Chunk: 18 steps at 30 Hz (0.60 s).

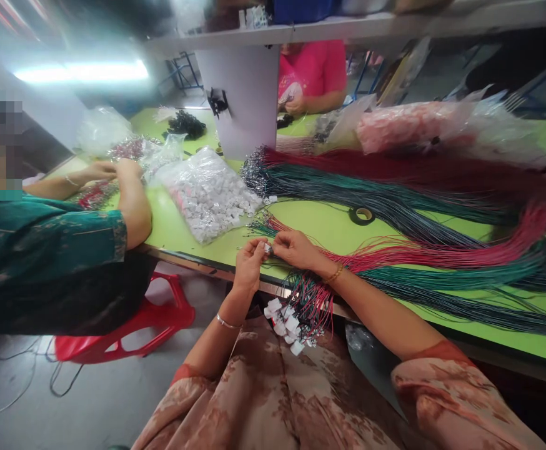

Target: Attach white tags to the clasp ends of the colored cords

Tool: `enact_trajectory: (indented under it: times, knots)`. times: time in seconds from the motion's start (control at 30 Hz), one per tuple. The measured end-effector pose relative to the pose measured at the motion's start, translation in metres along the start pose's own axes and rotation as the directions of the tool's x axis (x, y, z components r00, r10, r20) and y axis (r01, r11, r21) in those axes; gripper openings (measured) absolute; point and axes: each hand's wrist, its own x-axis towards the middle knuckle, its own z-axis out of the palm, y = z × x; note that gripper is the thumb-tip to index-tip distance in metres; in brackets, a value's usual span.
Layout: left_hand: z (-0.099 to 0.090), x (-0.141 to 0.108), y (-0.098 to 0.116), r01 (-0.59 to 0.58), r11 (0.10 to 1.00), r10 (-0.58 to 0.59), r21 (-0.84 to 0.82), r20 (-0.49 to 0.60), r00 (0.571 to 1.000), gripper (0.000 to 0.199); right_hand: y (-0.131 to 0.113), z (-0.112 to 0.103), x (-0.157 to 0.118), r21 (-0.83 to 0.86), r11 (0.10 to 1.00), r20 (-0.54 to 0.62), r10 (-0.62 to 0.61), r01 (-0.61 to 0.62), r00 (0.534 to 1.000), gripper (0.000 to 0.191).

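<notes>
Small white connector (267, 248) (partly covered), pinched in left fingers (257, 250), right fingers (282, 241) beside it, grip unclear, clear bag (212, 197) beyond it, red wires (423, 255) right of it

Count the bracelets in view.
3: a silver bracelet behind the wearer's left hand, a gold bracelet behind the right hand, and a pale bracelet on the co-worker in green. The person in pink may have others hidden.
</notes>
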Motion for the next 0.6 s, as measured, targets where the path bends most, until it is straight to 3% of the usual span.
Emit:
enact_trajectory:
  times: [0.17, 0.37, 0.6]
  knots:
    - [-0.0048, -0.0014, -0.0004, 0.048, 0.998, -0.048, 0.051, -0.017, 0.999, 0.025, -0.009, 0.0008, -0.0045, -0.187, 0.97, 0.036, -0.151, 0.155, 0.988, 0.015]
    - [0.0001, -0.0034, -0.002, -0.081, 0.996, 0.084, 0.045, -0.07, 0.994, 0.022, -0.0117, 0.0008, 0.0022, -0.133, 0.99, 0.016, -0.052, 0.053, 0.999, 0.019]
    - [-0.0027, 0.0011, -0.0064, -0.013, 1.0, 0.014, 0.021, -0.056, 0.998, 0.027, -0.0059, 0.0011, 0.0014, -0.175, 0.98, 0.042, -0.085, 0.091, 0.996, 0.017]
